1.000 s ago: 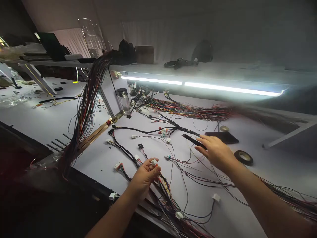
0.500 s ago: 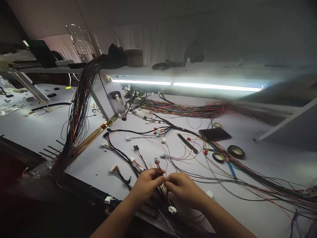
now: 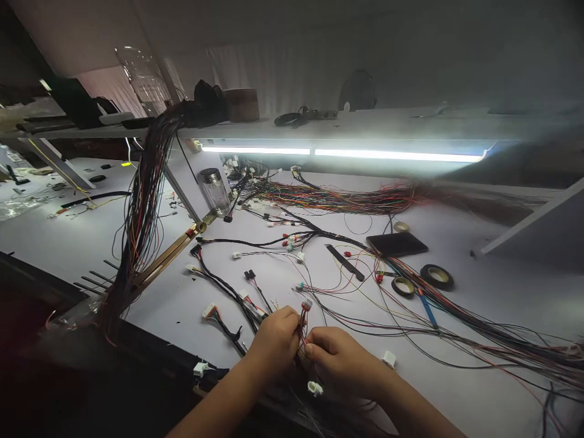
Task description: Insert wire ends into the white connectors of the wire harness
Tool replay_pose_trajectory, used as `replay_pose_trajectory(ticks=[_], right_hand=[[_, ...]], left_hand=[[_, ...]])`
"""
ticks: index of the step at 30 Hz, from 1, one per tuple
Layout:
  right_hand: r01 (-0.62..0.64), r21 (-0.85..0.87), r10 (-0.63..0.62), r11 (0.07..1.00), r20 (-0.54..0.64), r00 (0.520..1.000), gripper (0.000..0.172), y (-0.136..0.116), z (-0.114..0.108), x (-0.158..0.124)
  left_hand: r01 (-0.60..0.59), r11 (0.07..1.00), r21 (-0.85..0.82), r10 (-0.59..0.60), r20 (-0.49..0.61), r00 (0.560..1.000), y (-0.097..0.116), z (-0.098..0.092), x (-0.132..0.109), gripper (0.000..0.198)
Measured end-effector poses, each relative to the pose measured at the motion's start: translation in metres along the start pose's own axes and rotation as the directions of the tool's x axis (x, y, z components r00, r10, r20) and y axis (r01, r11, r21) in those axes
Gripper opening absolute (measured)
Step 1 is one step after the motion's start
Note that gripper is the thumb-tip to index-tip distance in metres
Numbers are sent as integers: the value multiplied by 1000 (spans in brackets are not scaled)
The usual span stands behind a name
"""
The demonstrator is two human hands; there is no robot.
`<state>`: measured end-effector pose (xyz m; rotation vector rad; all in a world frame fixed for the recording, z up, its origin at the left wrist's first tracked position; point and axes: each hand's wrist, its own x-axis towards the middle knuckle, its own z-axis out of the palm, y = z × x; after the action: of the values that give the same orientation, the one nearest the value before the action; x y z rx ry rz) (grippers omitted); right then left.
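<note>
My left hand (image 3: 277, 338) is closed around a small bunch of wires (image 3: 303, 322) that ends in a pale connector (image 3: 307, 304) pointing up. Just to the right, my right hand (image 3: 340, 356) pinches wires of the same bunch between thumb and forefinger. Below the hands, a white connector (image 3: 314, 388) hangs over the dark front edge of the bench. Left of my hands lie black-wrapped harness branches, one with a white and orange connector (image 3: 210, 312), another with a black two-part connector (image 3: 250, 275). How the wires run inside my left fist is hidden.
Two rolls of black tape (image 3: 437, 277), a blue tool (image 3: 427, 308) and a phone (image 3: 396, 244) lie to the right among wires. A glass jar (image 3: 214, 191) stands at the back. A thick wire bundle (image 3: 148, 182) hangs from the shelf (image 3: 387, 125) on the left.
The connector in my left hand has moved slightly right and tilted. My left hand has turned more closed around the wires, and my right hand has shifted a little lower.
</note>
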<state>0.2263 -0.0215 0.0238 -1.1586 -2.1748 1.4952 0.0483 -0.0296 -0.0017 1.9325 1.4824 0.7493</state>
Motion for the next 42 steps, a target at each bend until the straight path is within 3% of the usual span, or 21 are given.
replay_pose_trajectory(ticks=[3,5,7,9,12,14,17,20,23,27,29,32,35,38,40,42], right_hand=[[114,64,-121,991,123,985,13,-13,9,-11],[158,78,-169,984,168,971,13,-16,11,-15],[121,69,-129,990,133,983,11,-11,7,-14],[52,42,-53,998,1,999,12,0,-1,-8],[8,-3,-8,1000,-235,972,17,16,-14,2],[80,34,-70,996,-239,969,19,19,-18,6],[195,81,-176,977,-197,964,22,11,-14,5],[236,-46,-241,971,-228,943,23,0,-3,0],[299,-218,-353,929,-279,893,21,0,9,-3],[371,-357,-475,857,-270,837,19,10,20,-2],[421,-284,-487,862,-225,844,13,12,19,-3],[447,-64,-452,892,-134,882,20,8,10,-7],[366,147,-358,919,-78,930,27,5,-2,-9],[225,195,-178,955,-229,957,19,7,-8,-5],[155,121,-105,981,-345,933,17,9,-8,0],[137,54,-106,989,-389,915,19,9,-7,6]], left_hand=[[23,1000,14,-22,-66,998,-2,12,0,26],[51,996,-69,-55,-61,997,-4,15,1,32],[124,971,-205,-135,-43,990,-4,13,0,31],[219,909,-355,-233,2,973,-1,10,-1,25],[317,770,-554,-308,112,945,7,7,-2,28],[336,669,-663,-314,159,936,11,6,-2,34],[341,509,-790,-385,145,911,15,4,1,34],[419,346,-839,-475,228,850,18,-3,6,44],[489,203,-849,-421,375,826,20,-14,9,57],[432,33,-901,-280,407,870,26,-25,10,49],[420,91,-903,-273,383,882,29,-26,9,49],[416,293,-861,-315,324,892,33,-24,7,58],[400,455,-796,-327,268,906,34,-19,4,37],[354,541,-763,-341,185,922,32,-17,2,29],[334,535,-776,-345,160,925,30,-16,1,30],[314,512,-799,-328,155,932,28,-16,0,30]])
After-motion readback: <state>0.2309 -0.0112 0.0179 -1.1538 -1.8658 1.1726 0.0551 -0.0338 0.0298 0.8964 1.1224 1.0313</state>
